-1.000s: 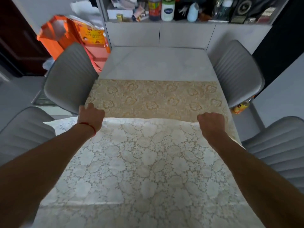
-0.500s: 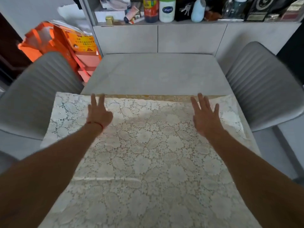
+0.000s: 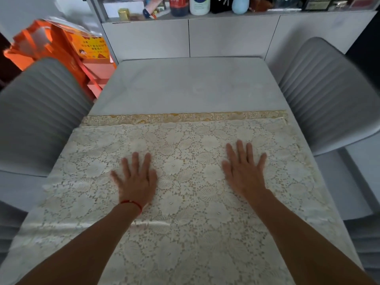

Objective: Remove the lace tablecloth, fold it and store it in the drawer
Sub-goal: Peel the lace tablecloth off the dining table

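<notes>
The cream lace tablecloth (image 3: pixel 189 227) lies folded over on itself across the near half of the grey table (image 3: pixel 191 87). Its lower layer shows as a golden strip (image 3: pixel 185 116) beyond the upper edge. My left hand (image 3: pixel 136 181), with a red string at the wrist, rests flat on the lace with fingers spread. My right hand (image 3: pixel 243 171) lies flat the same way, to the right of centre. Neither hand holds any cloth. No drawer shows as open.
Grey ribbed chairs stand at the left (image 3: pixel 39 112) and right (image 3: pixel 329 93) of the table. A white cabinet (image 3: pixel 189 38) with bottles on its top sits behind. Orange bags (image 3: pixel 61 44) lean at the back left.
Both hands carried the lace edge forward over the golden layer, let it go, and then slid back toward me, palms flat on the cloth.
</notes>
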A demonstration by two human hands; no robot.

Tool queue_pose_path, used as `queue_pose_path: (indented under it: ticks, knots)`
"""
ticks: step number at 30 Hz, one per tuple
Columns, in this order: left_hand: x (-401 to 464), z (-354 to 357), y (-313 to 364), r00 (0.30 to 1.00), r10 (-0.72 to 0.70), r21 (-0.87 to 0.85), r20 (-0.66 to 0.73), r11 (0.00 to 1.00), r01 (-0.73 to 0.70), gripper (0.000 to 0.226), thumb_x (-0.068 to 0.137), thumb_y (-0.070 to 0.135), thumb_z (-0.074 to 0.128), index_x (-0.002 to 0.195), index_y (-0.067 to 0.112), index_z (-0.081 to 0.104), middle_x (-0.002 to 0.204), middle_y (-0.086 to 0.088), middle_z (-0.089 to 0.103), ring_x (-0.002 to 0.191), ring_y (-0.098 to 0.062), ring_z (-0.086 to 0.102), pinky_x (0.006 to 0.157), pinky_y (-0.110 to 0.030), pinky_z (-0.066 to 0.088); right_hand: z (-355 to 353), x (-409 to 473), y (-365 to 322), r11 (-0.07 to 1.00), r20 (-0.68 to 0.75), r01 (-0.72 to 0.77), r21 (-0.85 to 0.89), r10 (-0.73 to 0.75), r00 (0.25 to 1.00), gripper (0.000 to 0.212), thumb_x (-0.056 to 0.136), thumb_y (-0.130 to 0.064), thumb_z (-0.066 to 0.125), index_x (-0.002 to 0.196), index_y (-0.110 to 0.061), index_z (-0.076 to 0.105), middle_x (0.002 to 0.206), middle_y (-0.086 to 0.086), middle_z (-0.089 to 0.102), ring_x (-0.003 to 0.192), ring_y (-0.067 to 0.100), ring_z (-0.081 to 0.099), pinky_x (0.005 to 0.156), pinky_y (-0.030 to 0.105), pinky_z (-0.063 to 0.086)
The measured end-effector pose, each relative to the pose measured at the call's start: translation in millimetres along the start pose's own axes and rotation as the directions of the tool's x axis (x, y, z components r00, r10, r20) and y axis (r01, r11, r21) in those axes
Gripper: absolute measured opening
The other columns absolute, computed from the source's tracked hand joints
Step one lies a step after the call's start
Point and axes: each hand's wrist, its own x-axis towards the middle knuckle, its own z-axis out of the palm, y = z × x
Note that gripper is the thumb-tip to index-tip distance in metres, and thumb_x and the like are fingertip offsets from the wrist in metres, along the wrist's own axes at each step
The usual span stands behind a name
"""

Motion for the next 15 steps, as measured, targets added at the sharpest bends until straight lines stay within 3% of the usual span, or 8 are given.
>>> queue_pose_path:
  ticks: [5, 8, 11, 15]
  knots:
    - [5.8, -8.5, -0.6, 0.999, 0.034, 0.008, 0.014, 0.999, -0.034, 0.062, 0.104, 0.056, 0.009, 0.161, 0.04, -0.01, 0.173, -0.001, -0.012, 0.159, -0.034, -0.01, 0.119, -0.074, 0.001, -6.0, 0.1, 11.4, 1.0, -0.006, 0.004, 0.027, -0.004, 1.0, 0.068, 0.107, -0.057, 0.01, 0.167, -0.029, -0.006, 0.177, 0.006, -0.012, 0.162, 0.032, -0.013, 0.125, 0.07, -0.001]
    - [31.3, -19.4, 19.7, 0.99, 0.14, 0.043, 0.027, 0.989, -0.141, 0.06, 0.104, 0.058, 0.013, 0.161, 0.045, -0.002, 0.173, 0.002, -0.007, 0.16, -0.029, -0.003, 0.12, -0.073, 0.007, -17.7, 12.2, 41.4, 0.975, -0.097, -0.193, 0.113, 0.204, 0.974, 0.068, 0.108, -0.05, 0.023, 0.168, -0.022, 0.007, 0.177, 0.012, -0.004, 0.162, 0.036, -0.008, 0.125, 0.071, 0.002]
    - [68.5, -26.6, 73.0, 0.956, 0.291, 0.05, 0.045, 0.955, -0.293, 0.058, 0.103, 0.061, 0.018, 0.159, 0.05, 0.008, 0.174, 0.003, -0.004, 0.16, -0.027, 0.0, 0.12, -0.072, 0.006, -26.2, 22.5, 86.8, 0.892, -0.088, -0.421, 0.166, 0.439, 0.894, 0.066, 0.107, -0.048, 0.029, 0.166, -0.02, 0.016, 0.175, 0.016, 0.001, 0.162, 0.038, -0.004, 0.125, 0.07, 0.003]
    - [106.9, -23.7, 174.1, 0.866, 0.482, 0.029, 0.134, 0.872, -0.489, 0.059, 0.101, 0.067, 0.025, 0.157, 0.055, 0.01, 0.174, 0.005, -0.003, 0.16, -0.026, -0.004, 0.119, -0.075, 0.002, -17.9, 22.8, 110.5, 0.888, -0.1, -0.436, 0.144, 0.452, 0.887, 0.068, 0.106, -0.055, 0.02, 0.165, -0.023, 0.014, 0.174, 0.016, 0.006, 0.161, 0.037, 0.002, 0.127, 0.065, 0.005]
